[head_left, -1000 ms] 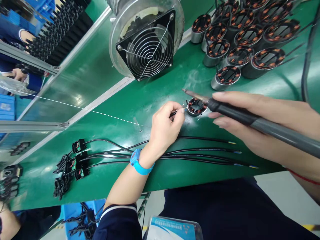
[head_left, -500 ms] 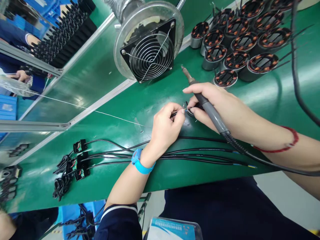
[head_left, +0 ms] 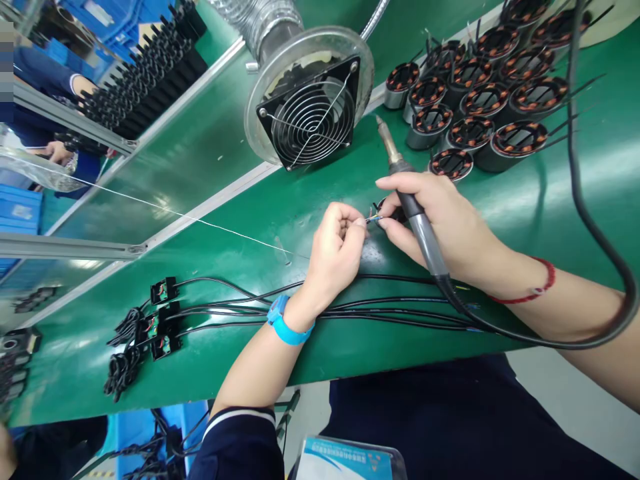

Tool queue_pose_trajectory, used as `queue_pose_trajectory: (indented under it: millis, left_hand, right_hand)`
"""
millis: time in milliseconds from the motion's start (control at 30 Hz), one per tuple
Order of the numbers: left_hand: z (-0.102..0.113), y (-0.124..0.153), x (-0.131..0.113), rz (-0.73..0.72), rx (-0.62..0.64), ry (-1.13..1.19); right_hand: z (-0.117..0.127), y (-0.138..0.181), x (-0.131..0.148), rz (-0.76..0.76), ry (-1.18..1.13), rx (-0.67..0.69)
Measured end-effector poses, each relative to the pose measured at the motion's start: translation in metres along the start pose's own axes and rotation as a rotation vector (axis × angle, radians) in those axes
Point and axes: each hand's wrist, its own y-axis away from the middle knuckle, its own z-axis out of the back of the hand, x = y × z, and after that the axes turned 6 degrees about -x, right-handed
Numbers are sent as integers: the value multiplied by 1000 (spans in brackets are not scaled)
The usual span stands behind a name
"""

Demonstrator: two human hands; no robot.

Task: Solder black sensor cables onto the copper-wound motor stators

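In the head view, the left hand [head_left: 337, 245] pinches fine wires [head_left: 375, 218] beside a wound core [head_left: 399, 213] on the bench [head_left: 240, 200], partly hidden by the right hand [head_left: 445, 217]. That hand grips a soldering iron [head_left: 429, 243], its fingertips apparently pinching the wires' ends. Managing 2 things, it could swing a hot tip onto skin; overpulling could snap strands; the iron's cord [head_left: 550, 344] could drag nearby cables [head_left: 390, 311].

Left, a bright blue wristband [head_left: 291, 332]; right, a red cord bracelet [head_left: 524, 296]. The navy sleeve [head_left: 237, 450] has a white-striped hem [head_left: 240, 413]; near, a blue-and-white badge [head_left: 350, 460] fronts navy clothing [head_left: 425, 413].
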Motion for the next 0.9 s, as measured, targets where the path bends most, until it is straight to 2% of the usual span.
queue_pose_trajectory:
  millis: [233, 367, 533, 633, 767, 900]
  left_hand:
    - [0, -1, 8, -128, 25, -20]
    - [0, -3, 13, -328, -14, -102]
    - [1, -6, 15, -598, -66, -250]
    - [1, -7, 16, -700, -74, -321]
    - [0, -7, 16, -672, -83, -368]
    - [0, -8, 17, -508, -95, -310]
  right_hand:
    - [0, -3, 5, -110, -80, -9]
    - [-3, 0, -3, -26, -119, -52]
    - [-4, 0, -4, -56, -103, -65]
    - [-3, 0, -3, -41, -119, -62]
    - [-1, 1, -7, -2, -62, -31]
    - [2, 1, -13, 68, 11, 36]
